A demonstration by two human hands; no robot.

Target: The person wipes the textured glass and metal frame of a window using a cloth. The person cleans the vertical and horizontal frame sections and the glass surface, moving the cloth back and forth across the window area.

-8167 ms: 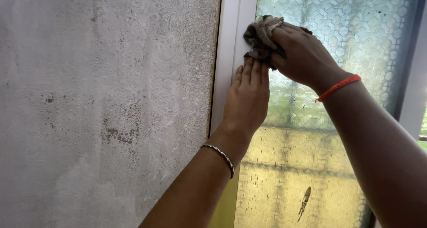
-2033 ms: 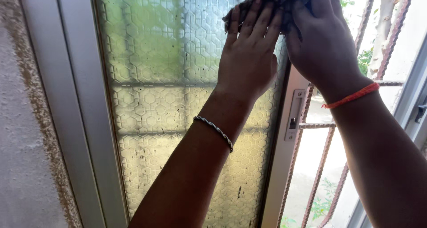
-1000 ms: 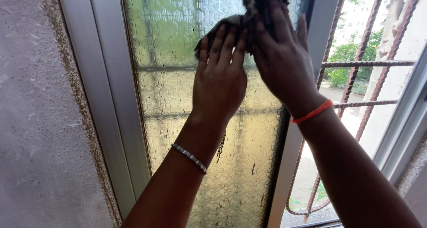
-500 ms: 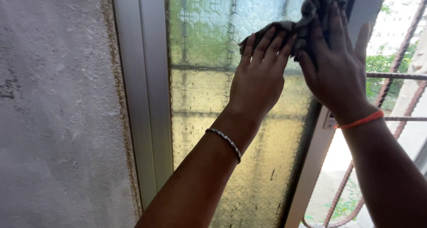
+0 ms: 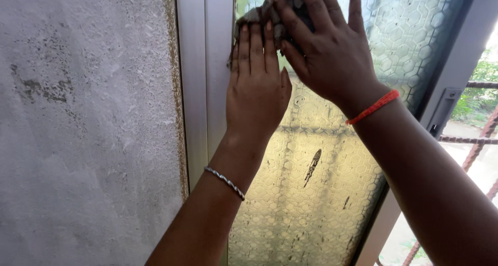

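— Hands first: where are yours in the head view?

— Your left hand (image 5: 257, 87) lies flat, fingers pressed together, on the patterned glass pane (image 5: 332, 167) beside the pale window frame (image 5: 205, 79), fingertips on the grey cloth (image 5: 262, 12).

— And your right hand (image 5: 327, 53)?

— Its fingers are spread over that cloth, pressing it to the top of the pane. The rough grey wall (image 5: 83, 131) stands to your left; rusty bars (image 5: 477, 141) show at right.

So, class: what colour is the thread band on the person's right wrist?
Orange-red. The thread band shows best in the head view, just below the right hand.
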